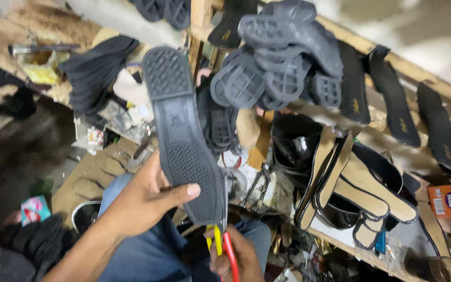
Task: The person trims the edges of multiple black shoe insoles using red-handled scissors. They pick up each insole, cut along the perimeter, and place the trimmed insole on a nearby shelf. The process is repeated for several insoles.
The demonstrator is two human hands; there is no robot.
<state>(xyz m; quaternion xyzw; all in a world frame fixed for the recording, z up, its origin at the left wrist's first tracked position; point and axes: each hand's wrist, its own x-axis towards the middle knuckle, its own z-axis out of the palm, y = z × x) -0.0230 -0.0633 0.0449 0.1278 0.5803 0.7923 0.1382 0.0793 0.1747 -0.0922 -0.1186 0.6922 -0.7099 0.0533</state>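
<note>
Gripping sole [184, 136] upright, left hand [142, 198]; right hand [238, 256] clasping scissors [224, 237].

Scissors [224, 245] blades hidden behind sole [184, 141]; right hand [236, 258] cut by bottom edge.

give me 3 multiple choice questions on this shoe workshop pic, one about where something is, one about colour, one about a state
1. Where is the pile of black rubber soles?
A. above the held sole, on the wooden rack
B. on the person's lap
C. inside the orange box

2. What colours are the handles of the scissors?
A. blue and white
B. yellow and red
C. all black

3. How is the long dark sole held?
A. lying flat on the floor
B. gripped near its lower end by the left hand, tread side showing
C. folded in half

Answers: 1 A, the pile sits at the top by the rack beam. 2 B, one handle of each colour shows in the right hand. 3 B, the thumb presses across the tread.
</note>
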